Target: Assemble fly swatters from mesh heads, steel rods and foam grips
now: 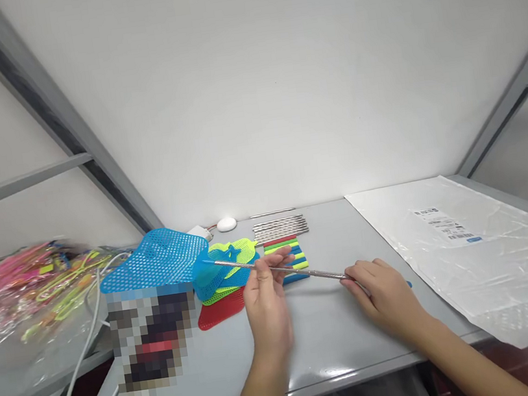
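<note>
The rod (324, 274) is displaying a plain silver finish, and the row of rods (281, 228) is showing the same colour. The large mesh paddle (155, 262) is displaying solid blue with a small-hole pattern; the lowest paddle (218, 312) is displaying perforated red. The tubes (298, 257) are forming red, lime and blue stripes. The table (342, 331) is showing plain grey.

A slim, silvery metal rod (321, 274) is held raised across the centre of the frame, straight and drawn out in stepped sections, narrower toward its left tip. It slopes gently down from just left of centre toward the lower right. Parts of its length are hidden; a small, rounded blue end (409, 284) shows in line with it, right of centre.
</note>
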A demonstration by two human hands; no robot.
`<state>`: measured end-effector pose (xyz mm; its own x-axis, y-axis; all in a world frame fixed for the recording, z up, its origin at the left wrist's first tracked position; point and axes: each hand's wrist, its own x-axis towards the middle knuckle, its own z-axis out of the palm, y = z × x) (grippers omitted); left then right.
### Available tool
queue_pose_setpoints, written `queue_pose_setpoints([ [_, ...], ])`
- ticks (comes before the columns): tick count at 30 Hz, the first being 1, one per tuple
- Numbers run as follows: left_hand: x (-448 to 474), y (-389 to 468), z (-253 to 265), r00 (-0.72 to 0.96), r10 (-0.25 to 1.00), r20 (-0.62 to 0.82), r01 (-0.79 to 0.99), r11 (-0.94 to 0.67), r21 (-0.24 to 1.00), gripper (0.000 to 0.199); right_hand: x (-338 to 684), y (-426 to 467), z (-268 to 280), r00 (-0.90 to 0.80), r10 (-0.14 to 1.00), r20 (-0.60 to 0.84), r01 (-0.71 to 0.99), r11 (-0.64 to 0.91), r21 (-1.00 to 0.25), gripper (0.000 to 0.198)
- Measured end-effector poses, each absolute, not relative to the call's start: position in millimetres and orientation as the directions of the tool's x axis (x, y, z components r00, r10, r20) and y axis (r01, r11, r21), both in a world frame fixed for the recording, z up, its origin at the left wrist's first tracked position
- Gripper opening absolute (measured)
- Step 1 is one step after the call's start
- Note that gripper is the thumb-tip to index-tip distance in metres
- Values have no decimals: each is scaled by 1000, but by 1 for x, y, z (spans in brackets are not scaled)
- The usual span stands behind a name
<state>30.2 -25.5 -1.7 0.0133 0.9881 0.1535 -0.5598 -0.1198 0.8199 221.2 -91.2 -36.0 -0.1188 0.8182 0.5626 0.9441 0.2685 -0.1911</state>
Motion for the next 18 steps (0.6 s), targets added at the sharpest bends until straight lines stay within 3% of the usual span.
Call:
queue_pose_setpoints([
  [9, 46, -64, -30, 281, 960, -12, -385, 124, 914, 37, 204, -91, -18, -256, 760, 597, 941, 338, -26, 22],
  [18, 23, -63, -1, 43, 986, 162, -493, -120, 862, 36, 211, -99, -21, -266, 717, 645, 935, 355, -10, 24],
])
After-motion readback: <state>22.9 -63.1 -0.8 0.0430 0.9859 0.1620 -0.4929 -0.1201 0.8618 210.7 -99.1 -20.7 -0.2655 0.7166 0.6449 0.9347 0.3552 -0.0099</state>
